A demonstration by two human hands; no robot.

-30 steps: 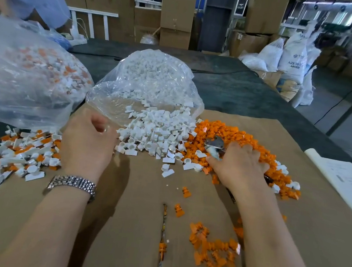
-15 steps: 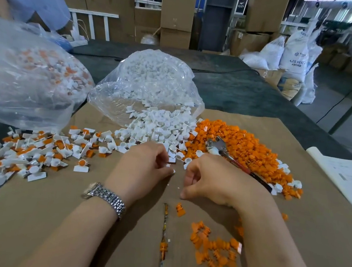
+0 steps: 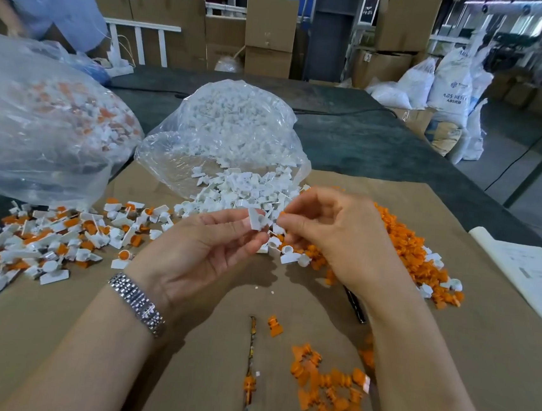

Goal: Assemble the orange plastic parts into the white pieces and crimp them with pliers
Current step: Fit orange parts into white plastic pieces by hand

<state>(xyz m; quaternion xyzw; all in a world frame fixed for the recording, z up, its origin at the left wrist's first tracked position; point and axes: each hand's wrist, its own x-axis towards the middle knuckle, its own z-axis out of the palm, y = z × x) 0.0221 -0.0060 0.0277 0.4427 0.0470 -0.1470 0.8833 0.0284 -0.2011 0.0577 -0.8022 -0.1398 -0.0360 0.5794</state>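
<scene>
Above the cardboard sheet [image 3: 450, 322] we pinch a white piece [image 3: 256, 220] in our left hand [image 3: 202, 251] while our right hand [image 3: 333, 234] pinches a barely visible orange part [image 3: 282, 213] against it. Assembled pieces [image 3: 45, 236] lie heaped at left, but the loose white pile [image 3: 248, 190] and orange pile [image 3: 404, 248] suggest much remains.

— What sits at the back of the cardboard sheet [image 3: 449, 338]?
— An open bag of loose pieces [image 3: 230, 132], with its spill [image 3: 247, 193] running forward out of the mouth. A second, fuller bag [image 3: 39, 123] lies to its left.
— And in front of that one?
— A spread of assembled pieces [image 3: 45, 233]. Right of the spill lies a heap of inserts [image 3: 414, 249]; a smaller cluster [image 3: 328, 389] lies nearest, just right of the seam [image 3: 250, 352].
— The hands?
— Left hand [image 3: 199, 248] and right hand [image 3: 336, 235] meet above the middle, fingertips touching one piece [image 3: 256, 219]. Papers [image 3: 534, 280] lie far right.
</scene>
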